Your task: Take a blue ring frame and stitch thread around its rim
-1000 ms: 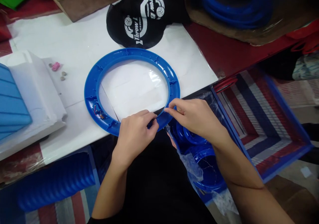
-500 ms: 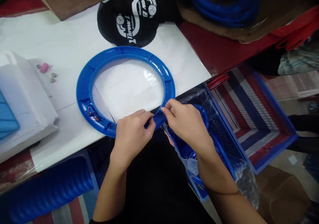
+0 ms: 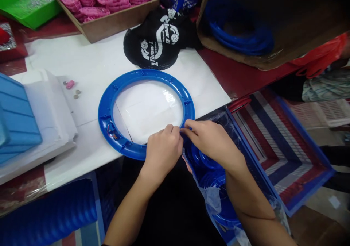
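Observation:
A blue plastic ring (image 3: 108,103) lies on the white table sheet, partly over the near edge, with small ribs and posts inside its channel. A small circuit piece with thin wires (image 3: 113,133) sits in its left part. My left hand (image 3: 164,147) is closed at the ring's near right rim, knuckles up, its fingertips hidden. Close beside it, my right hand (image 3: 206,138) pinches at the right part of the rim, thumb and forefinger together. Whatever lies between the fingers of either hand is too small or hidden to make out.
Behind the ring lies a black mesh bag (image 3: 164,41). A box of pink pieces (image 3: 104,29) stands at the back left, a blue bin (image 3: 19,118) at the left. Blue rings fill a cardboard box (image 3: 262,61); a striped crate (image 3: 284,147) is at the right.
The view has shifted, showing more of the back of the table. My left hand has moved right, closer to my right hand, and its fingers have closed further at the rim.

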`<state>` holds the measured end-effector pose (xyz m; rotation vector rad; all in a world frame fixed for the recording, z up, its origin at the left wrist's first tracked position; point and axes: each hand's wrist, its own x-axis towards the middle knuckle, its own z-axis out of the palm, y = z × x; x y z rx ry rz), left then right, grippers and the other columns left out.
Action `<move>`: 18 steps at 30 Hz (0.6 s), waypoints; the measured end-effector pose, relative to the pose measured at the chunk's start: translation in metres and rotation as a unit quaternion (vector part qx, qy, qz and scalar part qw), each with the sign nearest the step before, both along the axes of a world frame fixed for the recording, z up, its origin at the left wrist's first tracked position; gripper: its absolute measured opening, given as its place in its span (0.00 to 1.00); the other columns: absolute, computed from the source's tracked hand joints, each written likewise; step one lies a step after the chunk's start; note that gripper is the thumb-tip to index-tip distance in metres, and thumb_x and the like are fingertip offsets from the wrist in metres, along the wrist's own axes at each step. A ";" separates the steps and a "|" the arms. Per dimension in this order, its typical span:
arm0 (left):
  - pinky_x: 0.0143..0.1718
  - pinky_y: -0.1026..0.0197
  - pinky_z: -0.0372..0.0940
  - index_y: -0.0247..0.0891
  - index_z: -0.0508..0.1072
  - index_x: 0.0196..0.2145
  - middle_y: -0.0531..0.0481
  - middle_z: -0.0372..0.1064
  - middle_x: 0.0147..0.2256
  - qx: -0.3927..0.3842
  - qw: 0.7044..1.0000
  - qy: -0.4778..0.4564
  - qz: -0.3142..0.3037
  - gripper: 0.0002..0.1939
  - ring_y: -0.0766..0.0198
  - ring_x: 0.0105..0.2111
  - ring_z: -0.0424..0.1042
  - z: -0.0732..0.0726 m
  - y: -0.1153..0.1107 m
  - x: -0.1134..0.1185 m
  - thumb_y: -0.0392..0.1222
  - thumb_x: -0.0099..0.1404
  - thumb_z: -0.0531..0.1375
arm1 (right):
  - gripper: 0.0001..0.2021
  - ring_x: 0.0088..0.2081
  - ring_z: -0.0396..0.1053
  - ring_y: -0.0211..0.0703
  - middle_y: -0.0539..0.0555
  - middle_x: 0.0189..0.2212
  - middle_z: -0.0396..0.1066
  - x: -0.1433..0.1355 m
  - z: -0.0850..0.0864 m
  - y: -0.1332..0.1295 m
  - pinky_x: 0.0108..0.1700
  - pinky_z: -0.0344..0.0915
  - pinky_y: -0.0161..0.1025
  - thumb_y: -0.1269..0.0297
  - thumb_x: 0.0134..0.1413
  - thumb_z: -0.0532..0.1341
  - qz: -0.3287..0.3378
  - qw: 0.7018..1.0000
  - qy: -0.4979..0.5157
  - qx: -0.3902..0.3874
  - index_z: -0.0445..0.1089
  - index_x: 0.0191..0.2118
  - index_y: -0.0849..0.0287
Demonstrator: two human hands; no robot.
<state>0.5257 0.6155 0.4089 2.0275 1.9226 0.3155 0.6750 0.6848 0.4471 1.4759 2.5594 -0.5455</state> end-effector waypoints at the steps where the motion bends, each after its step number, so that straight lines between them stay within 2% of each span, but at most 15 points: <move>1: 0.26 0.57 0.54 0.39 0.73 0.36 0.47 0.74 0.36 0.000 1.000 -0.004 0.005 0.09 0.56 0.31 0.75 -0.001 0.001 -0.002 0.37 0.74 0.54 | 0.11 0.30 0.69 0.42 0.49 0.28 0.74 0.003 0.002 0.005 0.31 0.49 0.39 0.61 0.71 0.58 0.021 0.999 0.027 -0.021 0.69 0.34 0.54; 4: 0.27 0.57 0.53 0.41 0.72 0.36 0.50 0.75 0.36 -0.001 1.000 -0.026 0.002 0.07 0.57 0.33 0.75 -0.001 -0.001 -0.014 0.38 0.73 0.56 | 0.11 0.33 0.69 0.41 0.49 0.30 0.73 0.008 0.005 0.018 0.34 0.54 0.39 0.63 0.70 0.59 0.087 0.992 0.085 -0.033 0.70 0.33 0.56; 8: 0.29 0.57 0.54 0.42 0.72 0.35 0.53 0.75 0.36 -0.011 0.999 -0.044 -0.011 0.07 0.58 0.33 0.75 0.003 -0.005 -0.030 0.39 0.72 0.57 | 0.09 0.36 0.68 0.44 0.52 0.32 0.71 0.008 0.001 0.025 0.35 0.53 0.40 0.64 0.71 0.59 0.180 0.978 0.059 0.086 0.70 0.35 0.58; 10: 0.30 0.57 0.55 0.42 0.72 0.35 0.53 0.75 0.36 -0.018 0.999 -0.049 -0.015 0.07 0.59 0.34 0.75 0.005 -0.006 -0.033 0.39 0.72 0.56 | 0.11 0.35 0.66 0.44 0.53 0.32 0.69 0.008 -0.003 0.025 0.35 0.54 0.41 0.63 0.72 0.57 0.218 0.966 0.064 0.122 0.70 0.36 0.59; 13: 0.31 0.57 0.56 0.42 0.72 0.35 0.53 0.75 0.36 -0.030 0.998 -0.055 -0.027 0.07 0.59 0.34 0.75 0.005 -0.007 -0.035 0.39 0.72 0.56 | 0.13 0.35 0.65 0.43 0.52 0.30 0.68 0.012 -0.009 0.023 0.35 0.55 0.41 0.63 0.74 0.55 0.245 0.953 0.102 0.144 0.71 0.35 0.59; 18: 0.32 0.57 0.56 0.41 0.72 0.36 0.52 0.76 0.37 -0.028 0.997 -0.061 -0.038 0.07 0.59 0.34 0.75 0.002 -0.008 -0.038 0.38 0.72 0.56 | 0.15 0.35 0.64 0.44 0.53 0.29 0.67 0.014 -0.020 0.021 0.36 0.56 0.42 0.65 0.74 0.54 0.240 0.940 0.126 0.208 0.72 0.35 0.60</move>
